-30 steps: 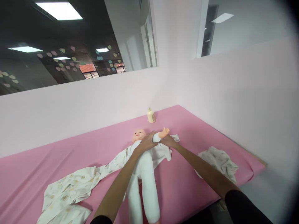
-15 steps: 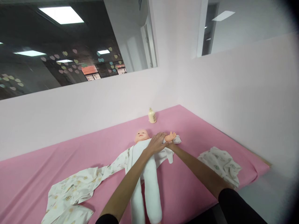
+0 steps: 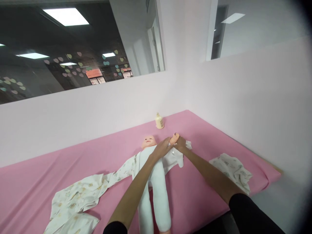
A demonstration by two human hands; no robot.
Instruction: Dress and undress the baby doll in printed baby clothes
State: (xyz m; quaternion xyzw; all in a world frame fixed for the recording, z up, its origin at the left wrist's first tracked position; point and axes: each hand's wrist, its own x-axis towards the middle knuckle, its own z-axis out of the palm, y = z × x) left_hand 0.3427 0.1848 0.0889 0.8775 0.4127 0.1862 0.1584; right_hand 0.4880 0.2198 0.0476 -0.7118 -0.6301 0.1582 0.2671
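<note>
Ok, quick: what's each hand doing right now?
Left hand: fingers extended, resting on the doll at its shoulder.
Right hand: closed on the doll's arm.

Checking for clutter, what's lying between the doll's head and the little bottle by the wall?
Head view: only bare pink sheet lies between doll's head and bottle.

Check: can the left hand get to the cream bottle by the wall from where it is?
Probably yes. The left hand rests on the doll's arm; only bare pink cover lies between it and the bottle.
</note>
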